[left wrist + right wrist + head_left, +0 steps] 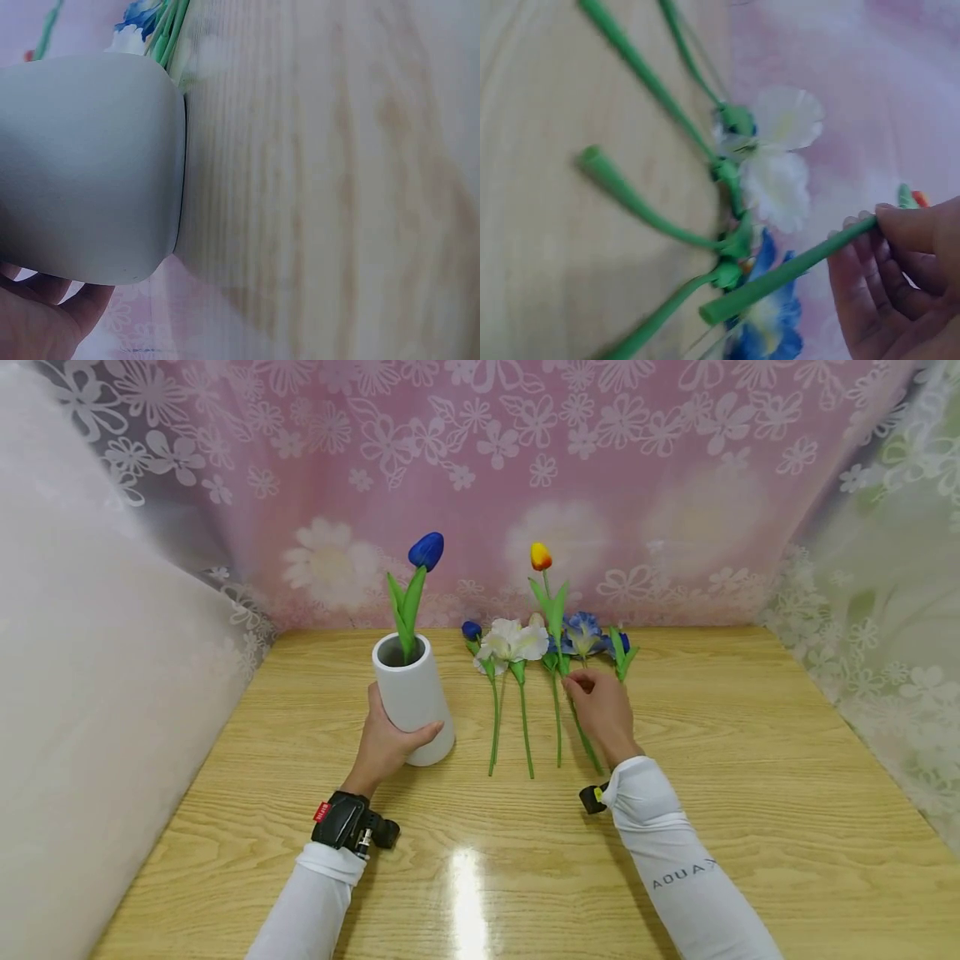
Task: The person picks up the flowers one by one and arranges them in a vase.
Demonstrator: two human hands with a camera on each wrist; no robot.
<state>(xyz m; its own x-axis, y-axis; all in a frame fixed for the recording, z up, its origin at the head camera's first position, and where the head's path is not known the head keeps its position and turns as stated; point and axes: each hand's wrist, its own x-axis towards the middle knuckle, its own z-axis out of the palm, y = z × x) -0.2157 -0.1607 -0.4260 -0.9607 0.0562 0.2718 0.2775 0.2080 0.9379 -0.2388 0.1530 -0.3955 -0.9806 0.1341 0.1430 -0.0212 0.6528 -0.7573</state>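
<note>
My left hand [386,739] grips the lower part of a white vase [411,702], thumb across its front. A blue tulip [427,552] with green leaves stands in the vase, leaning slightly right. Between thumb and fingers, my right hand [600,706] pinches the green stem of a yellow and red tulip [541,557], bloom up. In the right wrist view the cut end of that stem [780,283] points away from the hand, above the wood. The left wrist view shows the vase's side [90,165] and the left fingers [82,307] behind it.
Several artificial flowers lie in a row at the table's back: a white flower [517,641], a small blue tulip [471,630], and a blue flower [583,633], stems toward me. Behind them hangs a pink floral curtain [450,485]. The wooden table [300,718] spreads below both arms.
</note>
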